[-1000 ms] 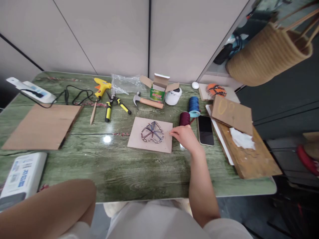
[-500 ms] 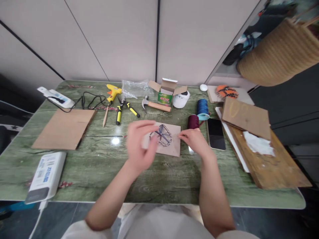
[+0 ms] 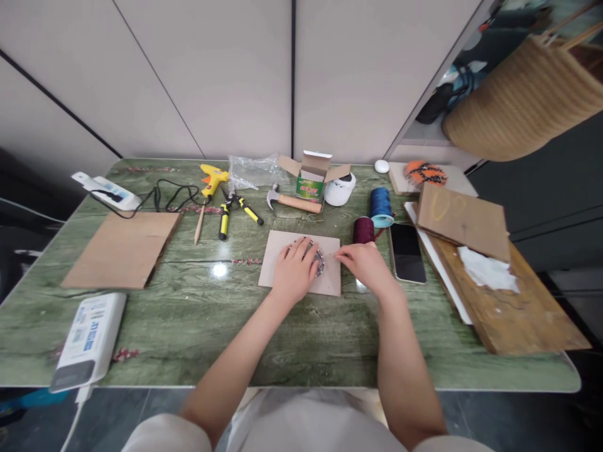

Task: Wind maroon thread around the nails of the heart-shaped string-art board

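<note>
Desk (image 3: 188,351), green wood-grain laminate, glossy. At far left, a brown cardboard sheet (image 3: 122,250) and a white power bank (image 3: 89,339). Beyond them, a yellow glue gun (image 3: 213,179), yellow-handled shears (image 3: 235,210) and a wood-handled hammer (image 3: 292,202).

Change: the left hand (image 3: 294,271) has come down from its raised position and now lies cupped over the heart (image 3: 319,262), a nail-and-string figure on a pale, matte board (image 3: 330,279), hiding most of it. Fingers curled; pressing or gripping, cannot tell.

The right hand (image 3: 365,267) rests at the board's right edge, fingertips drawn together, just beside the heart. A fine thread may run from them; too thin to confirm.

Further right: maroon spool (image 3: 363,231), blue spool (image 3: 380,207), both smooth-wound, and a black phone (image 3: 407,252).
</note>
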Available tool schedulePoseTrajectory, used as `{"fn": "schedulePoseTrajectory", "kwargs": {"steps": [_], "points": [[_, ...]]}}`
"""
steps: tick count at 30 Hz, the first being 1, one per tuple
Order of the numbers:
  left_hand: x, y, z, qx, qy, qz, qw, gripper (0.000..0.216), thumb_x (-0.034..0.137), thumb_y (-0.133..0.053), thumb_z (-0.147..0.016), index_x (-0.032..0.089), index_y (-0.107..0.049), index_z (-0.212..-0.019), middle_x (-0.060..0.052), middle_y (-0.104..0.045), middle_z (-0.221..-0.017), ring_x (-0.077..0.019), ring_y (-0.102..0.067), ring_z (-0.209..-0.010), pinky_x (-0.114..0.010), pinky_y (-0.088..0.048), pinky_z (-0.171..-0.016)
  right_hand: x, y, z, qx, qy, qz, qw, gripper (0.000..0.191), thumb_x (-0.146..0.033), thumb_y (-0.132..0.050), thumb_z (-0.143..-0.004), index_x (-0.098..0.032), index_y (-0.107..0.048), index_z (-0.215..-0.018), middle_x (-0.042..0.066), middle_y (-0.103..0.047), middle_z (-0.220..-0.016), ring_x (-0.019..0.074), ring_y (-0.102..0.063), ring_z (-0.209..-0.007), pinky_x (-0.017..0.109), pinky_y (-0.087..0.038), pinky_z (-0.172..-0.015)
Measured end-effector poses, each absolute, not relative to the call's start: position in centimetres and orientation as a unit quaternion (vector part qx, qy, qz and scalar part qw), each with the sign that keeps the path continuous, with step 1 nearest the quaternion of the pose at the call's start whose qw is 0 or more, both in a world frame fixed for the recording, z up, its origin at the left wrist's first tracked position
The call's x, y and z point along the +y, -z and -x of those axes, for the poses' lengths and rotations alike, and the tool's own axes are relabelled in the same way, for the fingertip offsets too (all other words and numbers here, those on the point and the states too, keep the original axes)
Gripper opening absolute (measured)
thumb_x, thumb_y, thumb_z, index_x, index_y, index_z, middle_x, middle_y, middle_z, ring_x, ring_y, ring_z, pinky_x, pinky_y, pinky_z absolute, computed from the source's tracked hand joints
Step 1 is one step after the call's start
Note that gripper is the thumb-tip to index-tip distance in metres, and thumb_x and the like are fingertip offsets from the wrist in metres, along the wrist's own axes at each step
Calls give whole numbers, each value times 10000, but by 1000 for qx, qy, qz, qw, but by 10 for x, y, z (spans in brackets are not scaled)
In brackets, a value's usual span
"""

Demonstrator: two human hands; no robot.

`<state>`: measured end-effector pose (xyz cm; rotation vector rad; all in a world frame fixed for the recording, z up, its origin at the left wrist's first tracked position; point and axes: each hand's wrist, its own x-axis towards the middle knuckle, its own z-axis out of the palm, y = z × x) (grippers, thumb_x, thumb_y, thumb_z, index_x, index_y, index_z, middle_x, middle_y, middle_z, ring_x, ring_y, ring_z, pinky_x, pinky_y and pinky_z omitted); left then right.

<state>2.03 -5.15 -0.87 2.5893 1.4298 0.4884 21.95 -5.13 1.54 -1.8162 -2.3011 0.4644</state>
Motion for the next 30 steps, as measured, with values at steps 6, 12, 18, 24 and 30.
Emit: {"fn": "schedulePoseTrajectory", "kwargs": {"steps": [6,12,18,24,30], "points": [[-57,9,-24,495,-174,-849,66,418,346,-340,-923,194,-471,-1290,-92,-446,-1389,-244,-372,-1296,-428,-329,-1025,-51,-12,-212,-750,-110,644,99,176,-270,-518,-872,-215,-684,-847,26,-716,-840,174,-625,-786,304,-273,-708],[-57,9,-21,476,-167,-862,52,370,307,-358,-919,262,-511,-1253,-65,-457,-1382,-247,-371,-1296,-442,-321,-1021,-49,-2,-189,-717,4,682,146,242,-302,-445,-913,-204,-665,-889,62,-692,-814,180,-565,-775,328,-230,-716],[-58,5,-18,447,-151,-880,42,353,286,-358,-920,295,-521,-1233,-46,-465,-1377,-252,-385,-1278,-459,-324,-997,-45,12,-175,-711,66,678,173,304,-314,-364,-945,-214,-646,-891,53,-664,-778,190,-496,-796,351,-208,-741],[-58,-1,-17,437,-143,-887,42,337,282,-361,-919,296,-529,-1210,-49,-463,-1370,-251,-378,-1271,-448,-338,-973,-45,13,-173,-710,80,675,184,306,-318,-358,-945,-209,-640,-898,63,-660,-803,195,-476,-816,356,-206,-759],[-57,-7,-17,436,-137,-888,45,301,298,-368,-918,289,-548,-1158,-51,-486,-1329,-253,-391,-1231,-440,-343,-939,-49,9,-173,-706,82,676,196,318,-326,-343,-947,-215,-641,-936,61,-662,-812,192,-480,-815,350,-211,-774]]}}
